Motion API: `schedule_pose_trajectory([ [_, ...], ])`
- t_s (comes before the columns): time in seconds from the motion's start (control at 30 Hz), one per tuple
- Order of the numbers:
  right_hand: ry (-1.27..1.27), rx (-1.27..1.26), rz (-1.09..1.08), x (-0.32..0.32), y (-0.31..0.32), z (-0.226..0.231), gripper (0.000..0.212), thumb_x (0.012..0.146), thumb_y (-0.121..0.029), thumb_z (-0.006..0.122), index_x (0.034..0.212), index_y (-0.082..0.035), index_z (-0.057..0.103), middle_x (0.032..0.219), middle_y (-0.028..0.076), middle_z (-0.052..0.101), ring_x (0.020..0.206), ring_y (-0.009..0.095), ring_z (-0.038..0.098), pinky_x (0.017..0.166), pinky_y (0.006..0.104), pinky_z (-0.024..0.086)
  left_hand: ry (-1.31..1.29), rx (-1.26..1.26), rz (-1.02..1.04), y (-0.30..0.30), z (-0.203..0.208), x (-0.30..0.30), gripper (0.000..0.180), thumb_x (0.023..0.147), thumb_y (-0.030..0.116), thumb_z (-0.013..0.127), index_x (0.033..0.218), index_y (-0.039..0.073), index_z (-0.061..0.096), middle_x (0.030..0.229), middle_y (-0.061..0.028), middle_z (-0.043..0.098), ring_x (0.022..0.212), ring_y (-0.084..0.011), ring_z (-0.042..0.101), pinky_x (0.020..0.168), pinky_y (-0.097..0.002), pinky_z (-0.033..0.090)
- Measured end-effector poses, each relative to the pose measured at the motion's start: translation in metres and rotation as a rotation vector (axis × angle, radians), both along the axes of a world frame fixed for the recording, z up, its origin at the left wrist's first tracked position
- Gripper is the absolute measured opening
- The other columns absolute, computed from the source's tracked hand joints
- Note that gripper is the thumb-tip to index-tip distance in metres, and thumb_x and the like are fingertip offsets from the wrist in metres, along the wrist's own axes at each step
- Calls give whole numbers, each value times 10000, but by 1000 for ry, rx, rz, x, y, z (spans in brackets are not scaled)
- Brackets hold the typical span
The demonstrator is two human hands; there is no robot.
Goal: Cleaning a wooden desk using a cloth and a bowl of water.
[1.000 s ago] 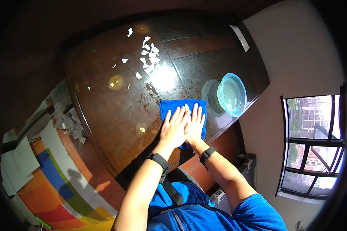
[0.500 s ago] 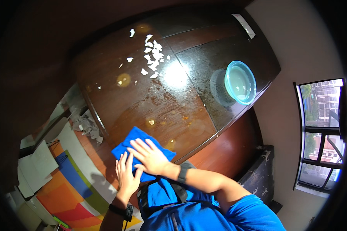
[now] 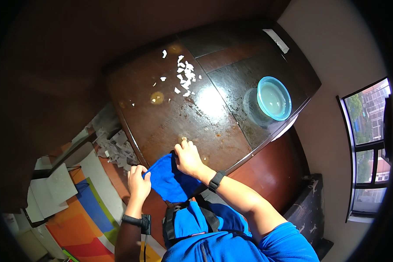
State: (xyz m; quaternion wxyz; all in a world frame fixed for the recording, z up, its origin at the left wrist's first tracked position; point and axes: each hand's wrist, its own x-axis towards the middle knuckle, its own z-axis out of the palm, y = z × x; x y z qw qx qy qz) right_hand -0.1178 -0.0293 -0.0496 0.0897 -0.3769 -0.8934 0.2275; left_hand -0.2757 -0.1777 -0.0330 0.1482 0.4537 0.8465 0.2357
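A blue cloth [image 3: 167, 179] hangs between my hands at the near edge of the dark wooden table [image 3: 150, 131]. My left hand [image 3: 139, 183] pinches its left corner, just off the table's edge. My right hand [image 3: 189, 160] has its fingers closed on the cloth's upper right corner, over the tabletop. A small pale scrap [image 3: 184, 139] lies right by the right fingertips. Farther off, torn white paper pieces [image 3: 186, 75] are scattered in a loose cluster. Wet smears and yellowish stains [image 3: 157, 98] mark the wood.
A light-blue basin [image 3: 274, 98] with cloudy water stands near the table's right edge. A white strip [image 3: 277, 41] lies at the far right corner. Paper scraps [image 3: 117, 150] pile up beyond the left edge. A window [image 3: 369, 148] is in the right wall.
Both hands lay flat on the cloth on the table. Now they grip its corners, and the cloth is lifted and pulled toward me, partly off the edge. The view has shifted slightly.
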Motion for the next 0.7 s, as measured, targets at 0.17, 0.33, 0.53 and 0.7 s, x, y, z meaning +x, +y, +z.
schedule_pose_trajectory([
  [0.17,290,-424,-158,41,32,39,181,797,-138,595,901,-37,487,709,228,593,732,419,614,658,471,477,-415,17,47,18,57,8,97,806,89,647,859,51,575,715,-114,619,536,-212,570,543,-320,455],
  [0.33,471,-266,-228,110,82,141,186,804,-138,663,791,-50,500,649,12,512,622,70,473,553,257,410,-450,269,-254,84,123,42,72,838,16,599,908,0,602,702,-16,589,596,-63,506,537,-223,409],
  [0.53,421,3,-119,150,77,190,170,751,-104,644,818,-38,503,669,117,522,576,248,551,551,330,445,-307,498,-345,148,146,54,146,802,-31,587,938,-9,636,986,-124,654,927,-192,630,800,-277,493],
  [0.7,177,-108,62,159,31,127,226,789,-251,648,872,-55,574,810,140,599,786,322,588,693,445,479,86,197,-223,128,89,47,129,785,43,579,897,53,640,1079,-147,618,992,-331,595,865,-390,479],
])
